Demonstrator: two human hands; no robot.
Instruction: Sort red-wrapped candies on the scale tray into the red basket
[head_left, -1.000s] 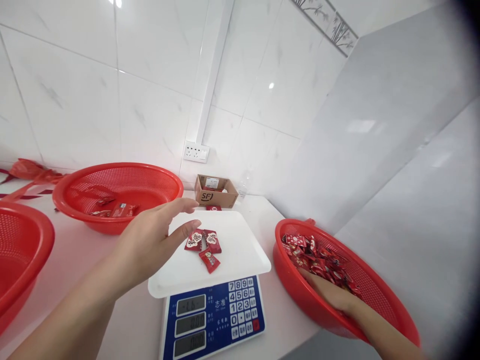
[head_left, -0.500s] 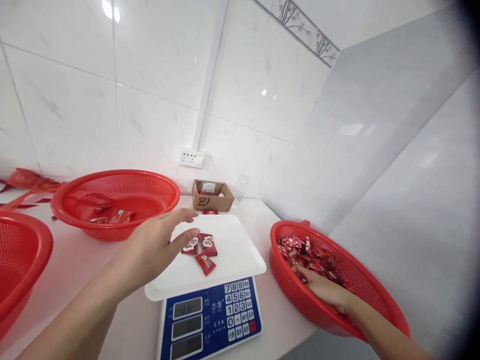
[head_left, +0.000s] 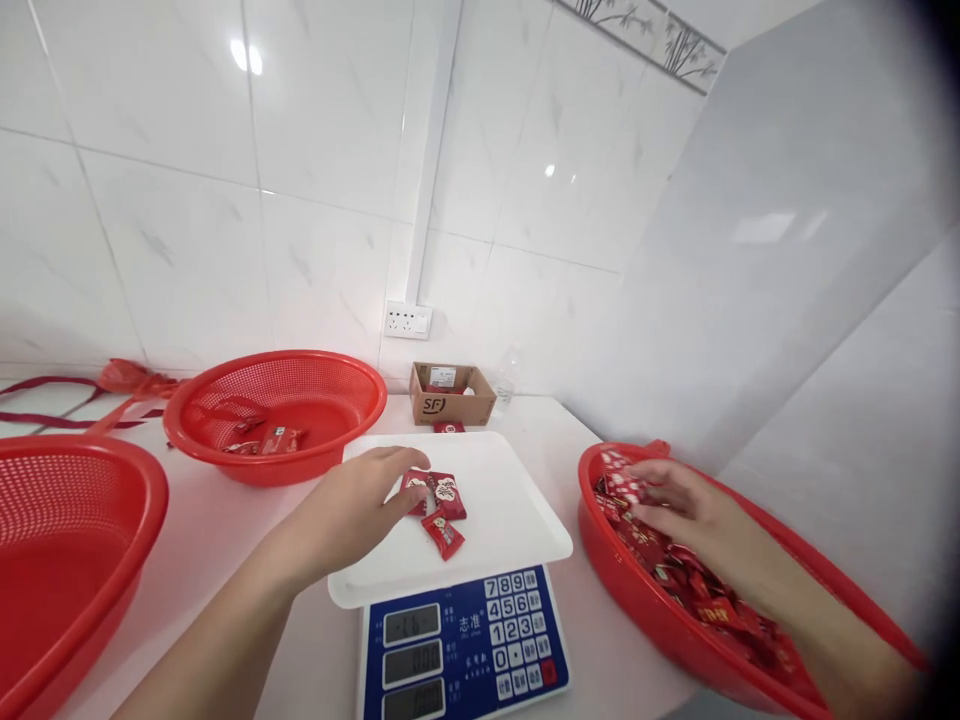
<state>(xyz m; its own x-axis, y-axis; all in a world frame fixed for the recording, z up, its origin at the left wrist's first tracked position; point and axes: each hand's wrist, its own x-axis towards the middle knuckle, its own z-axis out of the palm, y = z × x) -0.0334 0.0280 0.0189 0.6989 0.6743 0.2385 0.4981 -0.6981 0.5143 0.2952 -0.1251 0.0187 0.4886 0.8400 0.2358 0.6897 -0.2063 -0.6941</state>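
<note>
My left hand hovers at the left side of a white scale tray, thumb and fingers apart, with nothing in it. Close to its fingertips lie red snack packets with white labels, and a smaller red packet in front of them. The tray tops a digital weighing scale with a blue keypad panel. On the right, my right hand pinches a red packet with white dots above a red plastic basket. Many red packets fill that basket.
Behind the tray stands an SF cardboard box, with a clear plastic bottle beside it. Another red basket holds a few packets at the back left. A further red basket is at the left edge. Red ribbons lie near the wall.
My right hand has risen from among the packets and now grips the dotted one. My left hand still hovers over the tray. The whole view has shifted slightly.
</note>
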